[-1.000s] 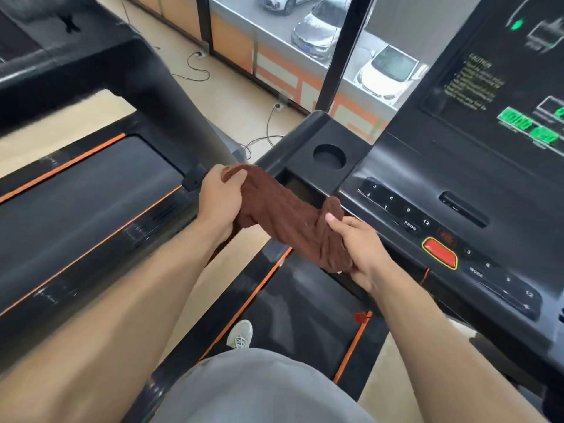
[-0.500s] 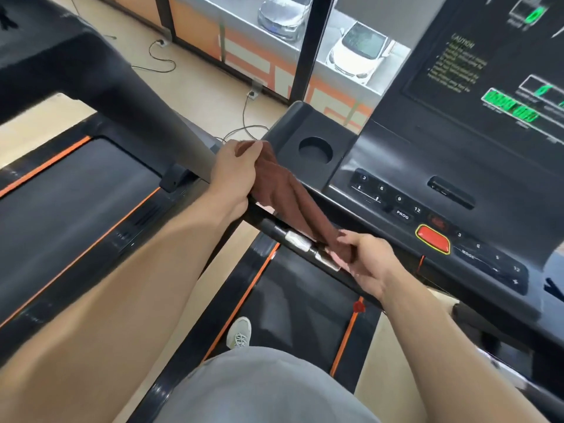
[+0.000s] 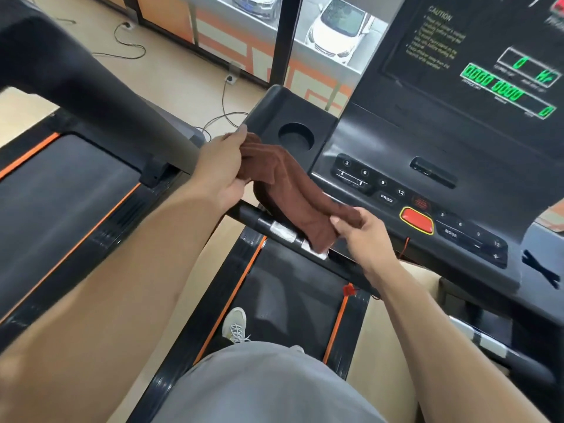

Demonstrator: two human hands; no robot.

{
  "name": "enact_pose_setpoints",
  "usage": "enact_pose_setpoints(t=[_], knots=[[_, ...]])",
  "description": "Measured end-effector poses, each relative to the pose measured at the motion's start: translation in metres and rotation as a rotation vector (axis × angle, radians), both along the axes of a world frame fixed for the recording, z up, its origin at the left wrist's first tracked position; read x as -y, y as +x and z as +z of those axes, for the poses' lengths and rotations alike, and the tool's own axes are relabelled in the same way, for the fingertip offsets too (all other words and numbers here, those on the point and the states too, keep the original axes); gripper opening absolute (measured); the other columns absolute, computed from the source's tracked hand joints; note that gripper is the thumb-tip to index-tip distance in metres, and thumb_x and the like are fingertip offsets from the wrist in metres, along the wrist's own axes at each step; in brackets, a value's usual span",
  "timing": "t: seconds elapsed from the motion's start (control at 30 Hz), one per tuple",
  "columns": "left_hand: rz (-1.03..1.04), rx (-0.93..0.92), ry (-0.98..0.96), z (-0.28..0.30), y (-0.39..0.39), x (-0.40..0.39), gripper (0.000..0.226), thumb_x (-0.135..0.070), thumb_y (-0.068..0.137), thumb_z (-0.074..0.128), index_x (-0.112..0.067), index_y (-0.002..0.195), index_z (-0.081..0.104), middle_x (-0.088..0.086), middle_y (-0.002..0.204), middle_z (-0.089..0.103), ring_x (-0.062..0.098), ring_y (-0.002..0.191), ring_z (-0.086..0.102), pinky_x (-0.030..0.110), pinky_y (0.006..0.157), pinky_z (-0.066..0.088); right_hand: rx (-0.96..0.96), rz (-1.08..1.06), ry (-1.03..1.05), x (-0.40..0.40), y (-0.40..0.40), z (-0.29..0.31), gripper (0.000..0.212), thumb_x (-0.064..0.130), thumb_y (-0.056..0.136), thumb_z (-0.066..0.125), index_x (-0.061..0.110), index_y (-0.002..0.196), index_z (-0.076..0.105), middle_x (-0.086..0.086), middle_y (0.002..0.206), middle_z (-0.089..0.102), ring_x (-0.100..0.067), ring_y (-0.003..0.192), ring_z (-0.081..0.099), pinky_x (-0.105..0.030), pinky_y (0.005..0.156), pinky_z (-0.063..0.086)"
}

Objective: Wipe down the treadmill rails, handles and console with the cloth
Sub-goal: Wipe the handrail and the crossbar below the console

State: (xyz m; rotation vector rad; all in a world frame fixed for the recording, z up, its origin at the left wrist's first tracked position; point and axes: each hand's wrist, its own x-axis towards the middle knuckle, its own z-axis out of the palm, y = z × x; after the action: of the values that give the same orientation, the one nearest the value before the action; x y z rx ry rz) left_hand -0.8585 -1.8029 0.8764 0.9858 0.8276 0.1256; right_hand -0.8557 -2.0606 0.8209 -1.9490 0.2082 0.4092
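Cloth, brown and bunched, stretches between both hands over the front handlebar, just below the console. Left hand grips its upper end beside the cup holder; right hand pinches its lower end.

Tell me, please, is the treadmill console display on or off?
On: green digits glow on the console display, above the keypad.
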Motion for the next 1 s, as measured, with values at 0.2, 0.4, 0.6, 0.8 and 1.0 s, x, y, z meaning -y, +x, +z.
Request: enact_pose_setpoints(t=[0.2,0.4,0.6,0.8,1.0], knots=[[-0.016,-0.074,0.019,-0.003,-0.008,-0.006,0.019,-0.025,0.102,0.062,-0.008,0.1,0.07,0.01,0.107,0.073,0.022,0.099,0.072,0.037,0.078,0.063,-0.08,-0.134,0.249,0.004,0.008,0.02,0.019,0.023,0.104,0.06,0.014,0.121,0.061,-0.009,0.097,0.077,-0.025,0.073,0.076,-0.033,0.057,0.059],[-0.162,-0.144,0.049,-0.019,-0.029,-0.017,0.017,-0.012,0.098,0.065,-0.006,0.114,0.066,0.009,0.099,0.071,0.02,0.087,0.072,0.033,0.073,0.062,0.005,0.167,-0.064,0.024,0.019,0.038,0.028,0.035,0.101,0.064,0.017,0.08,0.069,-0.007,0.055,0.061,-0.022,0.044,0.054,-0.023,0.037,0.042],[-0.425,-0.31,0.592,-0.056,-0.063,-0.015,0.018,-0.01,0.093,0.07,-0.021,0.101,0.057,0.003,0.102,0.067,0.016,0.083,0.062,0.028,0.067,0.046,-0.361,0.864,-0.56,0.03,-0.004,0.048,0.035,0.057,0.081,0.079,0.029,0.102,0.074,0.005,0.089,0.074,-0.013,0.075,0.068,-0.028,0.064,0.056],[-0.308,-0.12,0.86,-0.098,-0.104,0.014,0.041,0.004,0.093,0.055,-0.017,0.127,0.053,-0.004,0.119,0.06,0.021,0.113,0.059,0.029,0.093,0.044,0.218,0.768,-0.7,-0.028,-0.021,0.017,0.067,0.057,0.092,0.067,0.029,0.148,0.044,0.0,0.142,0.053,-0.024,0.132,0.049,-0.04,0.107,0.043],[-0.22,0.011,1.213,-0.089,-0.11,0.011,0.054,0.012,0.085,0.057,-0.015,0.133,0.057,0.0,0.128,0.061,0.017,0.119,0.056,0.035,0.102,0.046,0.29,1.009,-0.871,-0.109,-0.028,-0.036,0.112,0.061,0.088,0.068,0.026,0.163,-0.007,-0.005,0.171,0.007,-0.039,0.15,0.026,-0.059,0.12,0.023]])
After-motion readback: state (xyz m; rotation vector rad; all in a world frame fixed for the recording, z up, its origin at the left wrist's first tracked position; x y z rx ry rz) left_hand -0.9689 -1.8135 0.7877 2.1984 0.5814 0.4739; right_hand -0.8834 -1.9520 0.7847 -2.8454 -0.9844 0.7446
